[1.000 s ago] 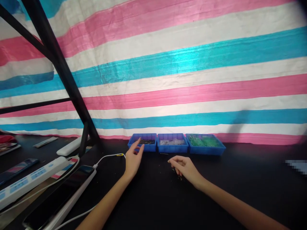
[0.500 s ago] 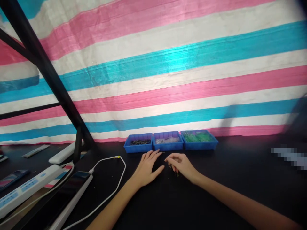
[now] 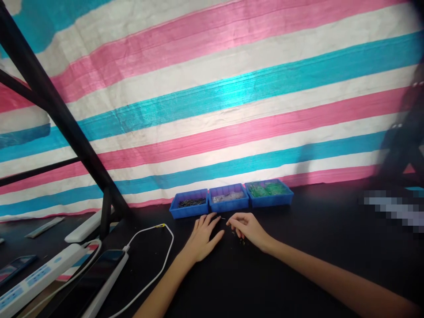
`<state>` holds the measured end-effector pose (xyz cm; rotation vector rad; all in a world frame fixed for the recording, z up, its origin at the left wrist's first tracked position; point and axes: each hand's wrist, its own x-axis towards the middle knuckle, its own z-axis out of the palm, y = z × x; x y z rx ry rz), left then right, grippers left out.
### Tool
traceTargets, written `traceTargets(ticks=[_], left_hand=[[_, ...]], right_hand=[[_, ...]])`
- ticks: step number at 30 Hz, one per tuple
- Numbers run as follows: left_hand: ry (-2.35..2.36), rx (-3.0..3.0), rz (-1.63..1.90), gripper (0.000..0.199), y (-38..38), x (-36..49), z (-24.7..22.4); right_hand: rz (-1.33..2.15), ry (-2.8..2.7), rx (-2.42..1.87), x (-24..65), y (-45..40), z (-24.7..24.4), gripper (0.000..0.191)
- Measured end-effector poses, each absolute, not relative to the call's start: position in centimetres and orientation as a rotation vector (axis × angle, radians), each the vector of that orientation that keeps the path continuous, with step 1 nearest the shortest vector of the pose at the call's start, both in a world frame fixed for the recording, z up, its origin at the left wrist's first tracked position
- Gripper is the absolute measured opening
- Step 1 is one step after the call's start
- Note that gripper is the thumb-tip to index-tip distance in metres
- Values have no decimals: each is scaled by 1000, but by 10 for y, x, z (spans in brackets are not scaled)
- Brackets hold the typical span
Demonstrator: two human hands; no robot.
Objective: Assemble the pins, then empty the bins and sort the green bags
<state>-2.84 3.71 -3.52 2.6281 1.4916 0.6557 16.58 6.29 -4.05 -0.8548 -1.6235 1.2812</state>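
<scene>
My left hand [image 3: 202, 238] lies with spread fingers on the black table, just in front of the blue tray with clear plastic pieces [image 3: 228, 203]. A thin small pin [image 3: 223, 218] shows between my two hands. My right hand [image 3: 247, 229] is curled, thumb and forefinger pinched together; what they hold is too small to make out. Small dark bits [image 3: 243, 242] lie beneath its fingers. Behind my hands, the left blue tray [image 3: 190, 212] holds dark pins and the right blue tray [image 3: 270, 200] holds green pieces.
At the left are a phone on a white block [image 3: 99, 274], a power strip [image 3: 39, 274], a looping white cable [image 3: 172, 238] and a slanted black metal frame [image 3: 66, 126]. A striped sheet [image 3: 212, 128] hangs behind the table [image 3: 318, 234].
The camera view has tilted and shifted slightly. Both hands keep nearly the same pose, with my left fingers spread and my right fingers pinched.
</scene>
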Motion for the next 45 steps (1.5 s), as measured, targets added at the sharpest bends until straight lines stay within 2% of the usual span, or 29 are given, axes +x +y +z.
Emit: traceTargets(ticks=[14, 21, 26, 36, 45], left_hand=[[1638, 2712, 861, 20, 55, -40, -45], [1531, 2752, 987, 19, 56, -42, -45], [1394, 2743, 1209, 24, 47, -30, -42], [1363, 2580, 1298, 25, 39, -19, -39], [1386, 2475, 1320, 9, 31, -12, -31]], right_hand=[[1287, -1576, -806, 166, 64, -39, 23], [1190, -1589, -855, 167, 66, -44, 21], [1071, -1634, -885, 169, 69, -48, 29], [1223, -1642, -845, 168, 69, -49, 31], [1228, -1634, -868, 168, 67, -47, 33]])
